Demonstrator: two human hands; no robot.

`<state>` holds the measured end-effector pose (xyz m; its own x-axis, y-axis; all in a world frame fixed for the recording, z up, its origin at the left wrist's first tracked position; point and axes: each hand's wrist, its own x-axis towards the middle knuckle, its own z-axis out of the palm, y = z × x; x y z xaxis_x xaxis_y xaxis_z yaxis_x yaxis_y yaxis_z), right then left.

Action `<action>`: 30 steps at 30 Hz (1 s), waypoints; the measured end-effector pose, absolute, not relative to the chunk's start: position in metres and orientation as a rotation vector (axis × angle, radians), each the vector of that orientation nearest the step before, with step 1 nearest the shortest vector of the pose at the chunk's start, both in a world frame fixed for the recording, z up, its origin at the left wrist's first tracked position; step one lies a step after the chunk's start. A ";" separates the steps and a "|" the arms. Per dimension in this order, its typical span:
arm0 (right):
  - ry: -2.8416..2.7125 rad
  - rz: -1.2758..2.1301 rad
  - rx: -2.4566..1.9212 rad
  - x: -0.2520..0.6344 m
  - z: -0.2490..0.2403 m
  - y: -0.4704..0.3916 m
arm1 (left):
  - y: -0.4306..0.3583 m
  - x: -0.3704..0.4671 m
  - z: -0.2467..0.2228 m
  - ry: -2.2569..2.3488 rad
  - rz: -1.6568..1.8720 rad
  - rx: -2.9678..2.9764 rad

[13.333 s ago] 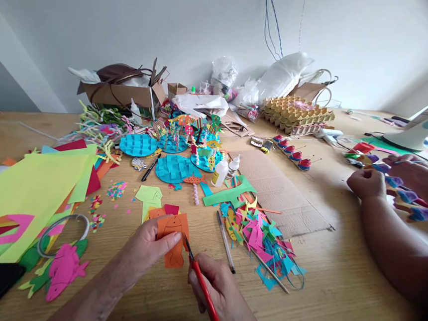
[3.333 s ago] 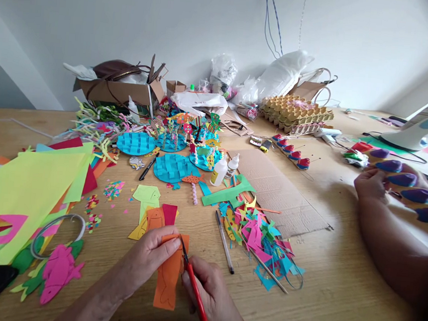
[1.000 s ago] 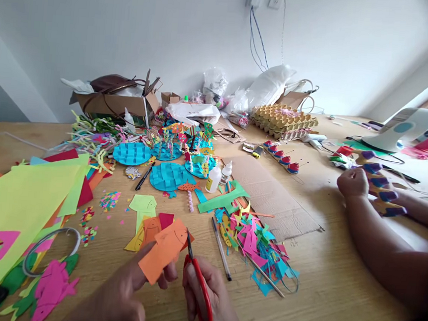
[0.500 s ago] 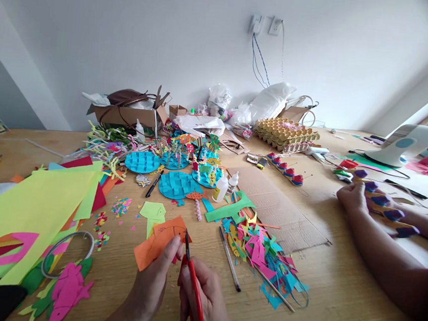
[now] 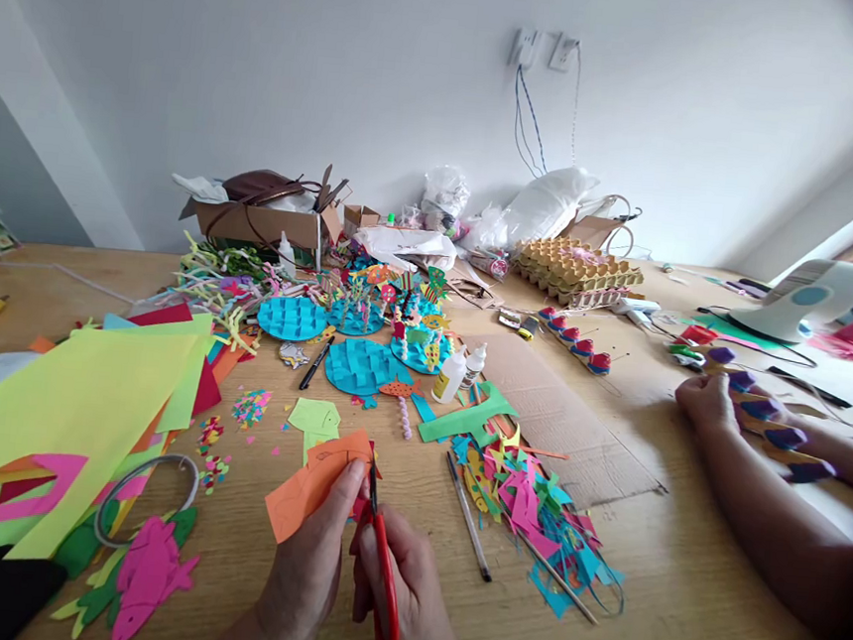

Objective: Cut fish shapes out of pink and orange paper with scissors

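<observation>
My left hand [image 5: 312, 559] pinches an orange paper piece [image 5: 308, 484] that has pencil lines drawn on it. My right hand [image 5: 404, 577] is wrapped round the red handles of a pair of scissors [image 5: 388, 596], whose blades point away from me at the right edge of the orange paper. How far the blades are apart is hard to tell. Just behind the paper lies a light green paper piece [image 5: 315, 420] with drawn lines. A pen [image 5: 469, 516] rests on the table right of my hands, beside a heap of colourful paper scraps [image 5: 530, 498].
Coloured sheets [image 5: 85, 380], a tape ring [image 5: 104, 521] and pink paper fish [image 5: 150, 575] lie left. Blue discs [image 5: 367, 367], glue bottles [image 5: 449, 377] and cardboard [image 5: 574, 423] lie beyond my hands. At right, another person's hands hold a painted egg-carton strip [image 5: 762, 407].
The view has shifted slightly, so the table items appear further right. The scissors and the orange paper have turned slightly against each other. Both hands keep their hold.
</observation>
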<state>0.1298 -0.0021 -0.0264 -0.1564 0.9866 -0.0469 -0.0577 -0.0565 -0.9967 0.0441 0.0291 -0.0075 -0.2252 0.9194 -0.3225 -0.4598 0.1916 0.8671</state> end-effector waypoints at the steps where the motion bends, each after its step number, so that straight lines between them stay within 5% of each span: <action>1: -1.260 1.374 -1.122 0.130 -0.027 -0.002 | 0.029 0.045 -0.007 1.180 1.390 0.527; 30: -1.311 1.292 -1.156 0.137 -0.021 -0.001 | 0.029 0.042 -0.006 1.232 1.349 0.603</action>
<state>0.1367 -0.0013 -0.0210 -0.1237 0.9923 0.0016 0.0131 0.0033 -0.9999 0.0424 0.0288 -0.0058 -0.2134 0.9281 -0.3051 -0.3876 0.2062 0.8985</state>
